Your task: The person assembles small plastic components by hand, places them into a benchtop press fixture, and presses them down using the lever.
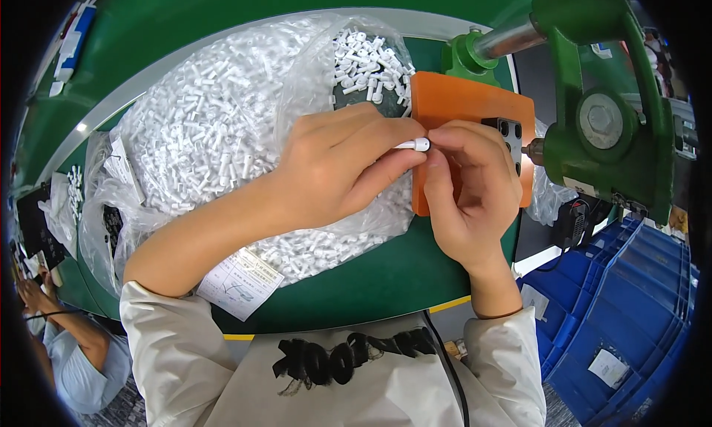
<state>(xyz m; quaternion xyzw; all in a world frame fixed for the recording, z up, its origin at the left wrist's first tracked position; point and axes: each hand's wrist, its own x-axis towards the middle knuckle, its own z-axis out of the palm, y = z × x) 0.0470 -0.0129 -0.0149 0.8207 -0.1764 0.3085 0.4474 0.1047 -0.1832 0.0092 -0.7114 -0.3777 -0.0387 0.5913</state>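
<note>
Between the thumb and fingers of my left hand (334,160) is a small white plastic part (415,144), stem-shaped with a rounded end like an earbud shell. Its rounded end points right, toward my right hand (475,190). The right fingers are curled, with thumb and index finger close together at that end; whether something tiny sits between them is hidden. Both hands are over the left edge of an orange block (475,93). Behind my left hand lies a big clear plastic bag (215,116) full of similar white parts, with a loose pile (367,60) at its far right.
A green hand press (601,123) stands at the right, its tip near a black-and-metal fixture (512,138) on the orange block. A paper label (241,282) lies at the green table's (415,279) near edge. Blue crates (623,316) stand lower right. Another person's arm (74,330) shows far left.
</note>
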